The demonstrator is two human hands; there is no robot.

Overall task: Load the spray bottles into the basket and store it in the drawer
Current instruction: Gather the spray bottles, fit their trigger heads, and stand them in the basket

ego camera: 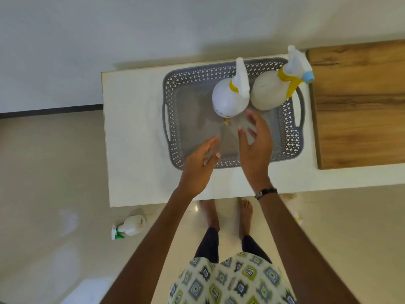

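Observation:
A grey perforated basket (173,110) sits on a white cabinet top (133,132). Two white spray bottles stand in it: one with a yellow collar (230,97) near the middle back, one with a yellow trigger and blue nozzle (271,91) at the back right. Over the basket's near edge my left hand (199,167) hovers, fingers apart and empty. My right hand (255,150) is spread open just in front of the middle bottle, not touching it. A third spray bottle with a green trigger (129,227) lies on the floor at the cabinet's left front corner.
A wooden-topped surface (359,106) adjoins the cabinet on the right. A white wall runs behind the cabinet. My bare feet (228,213) stand on the beige tiled floor at the cabinet's front edge. A small blurred object (295,213) lies on the floor to the right.

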